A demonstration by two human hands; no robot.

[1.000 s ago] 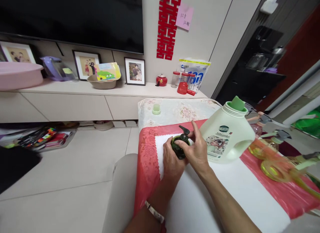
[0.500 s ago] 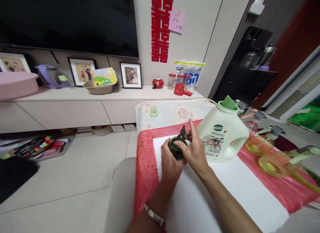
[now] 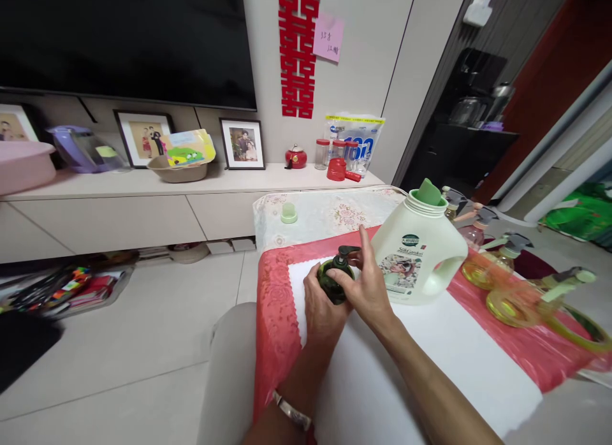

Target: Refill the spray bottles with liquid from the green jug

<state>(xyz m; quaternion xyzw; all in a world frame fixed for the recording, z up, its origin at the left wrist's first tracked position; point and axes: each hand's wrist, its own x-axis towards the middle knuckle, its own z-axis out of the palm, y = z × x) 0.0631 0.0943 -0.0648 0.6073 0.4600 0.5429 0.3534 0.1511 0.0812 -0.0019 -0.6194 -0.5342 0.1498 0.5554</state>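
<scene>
A dark green pump bottle stands near the front of the white mat. My left hand is wrapped around its body. The fingers of my right hand are closed on the collar of the black pump head, with the thumb across the front and the index finger pointing up. The pump's spout points to the right. Just beyond my right hand rises a large pale green detergent jug, its mouth open around a green spout.
A pale green cap sits on the flowered cloth at the back. Several spray bottles with yellow liquid line the right side on a red plastic cover. Behind is a long cabinet bearing picture frames, glass jars and a basin.
The pump head has turned: its spout, which pointed away from me, now points right. My hands stay on the bottle. The whole view has shifted slightly.
</scene>
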